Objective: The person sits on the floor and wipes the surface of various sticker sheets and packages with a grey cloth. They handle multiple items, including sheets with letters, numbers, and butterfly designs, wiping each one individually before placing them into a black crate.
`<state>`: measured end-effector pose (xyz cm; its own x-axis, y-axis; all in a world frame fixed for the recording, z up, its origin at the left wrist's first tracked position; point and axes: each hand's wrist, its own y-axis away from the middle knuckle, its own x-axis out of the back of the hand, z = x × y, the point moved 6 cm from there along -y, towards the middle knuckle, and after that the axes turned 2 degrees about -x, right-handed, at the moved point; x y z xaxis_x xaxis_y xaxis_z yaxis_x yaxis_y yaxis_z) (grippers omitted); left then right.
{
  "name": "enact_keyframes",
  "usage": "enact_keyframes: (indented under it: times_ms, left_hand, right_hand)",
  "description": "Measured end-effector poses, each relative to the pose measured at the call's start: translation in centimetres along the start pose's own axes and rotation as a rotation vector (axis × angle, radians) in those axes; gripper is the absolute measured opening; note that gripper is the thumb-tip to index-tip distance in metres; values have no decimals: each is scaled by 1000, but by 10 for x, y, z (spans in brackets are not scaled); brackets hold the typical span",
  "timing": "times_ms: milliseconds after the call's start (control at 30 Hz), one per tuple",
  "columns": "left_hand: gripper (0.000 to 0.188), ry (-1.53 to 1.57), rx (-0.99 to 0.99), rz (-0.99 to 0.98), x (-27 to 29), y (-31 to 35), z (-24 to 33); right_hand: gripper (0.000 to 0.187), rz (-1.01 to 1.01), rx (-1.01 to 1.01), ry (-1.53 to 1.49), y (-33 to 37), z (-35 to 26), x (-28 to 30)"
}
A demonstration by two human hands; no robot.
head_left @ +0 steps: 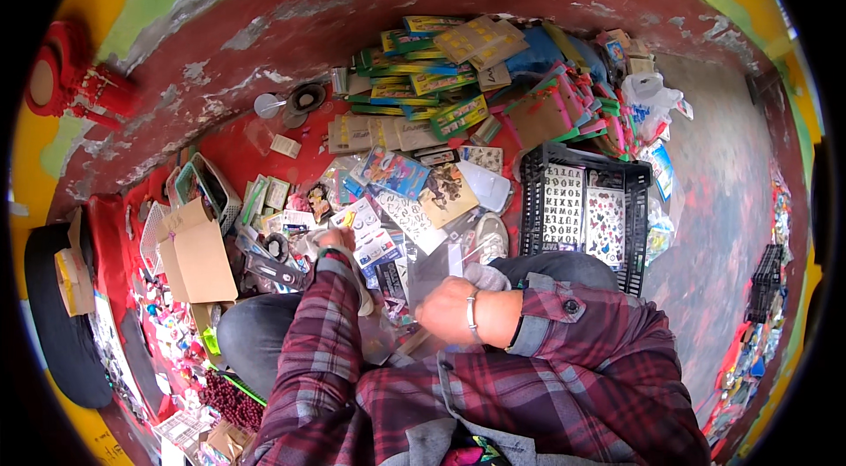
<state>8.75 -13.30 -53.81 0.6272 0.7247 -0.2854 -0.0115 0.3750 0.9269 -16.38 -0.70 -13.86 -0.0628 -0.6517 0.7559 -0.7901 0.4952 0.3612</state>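
Observation:
My right hand point(448, 309) is curled closed in front of my body, with a bracelet on its wrist. Clear plastic point(429, 270) lies right against its fingers, and whatever they hold is hidden. Farther left, my left hand point(335, 238) reaches down into the pile, its fingers mostly out of sight. White printed sheets point(374, 241) lie beside it, with a dark printed card point(390, 279) below them. Beyond are a blue illustrated packet point(397, 173), a tan sheet with dark shapes point(448, 194) and a clear plastic packet point(485, 186).
At right stands a black crate point(534, 201) holding letter and butterfly sheets. Green and yellow boxes point(423, 82) are stacked by the wall, near pink-edged boards point(546, 113) and a white plastic bag point(650, 104). An open cardboard box point(196, 259) and a basket point(222, 188) stand left.

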Motion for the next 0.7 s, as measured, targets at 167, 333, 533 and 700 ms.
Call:
enact_keyframes:
  times_ms: [167,333,533,700]
  left_hand:
    - [18,-592,-162,304,64,-9,-42]
    - [16,-1885,-361,160,60,-6,-20]
    - [31,-2648,-429,-118,26,11,-52]
    - [28,-2437,-470,-96,41,-18,-55]
  right_hand:
    - [14,-86,-74,4,-5,9,-8]
    - [14,-121,-59,-5,-9,11,-10]
    - [15,-118,-92,11,-13,23,-26]
    - [16,-121,-77,1,-15,20,-22]
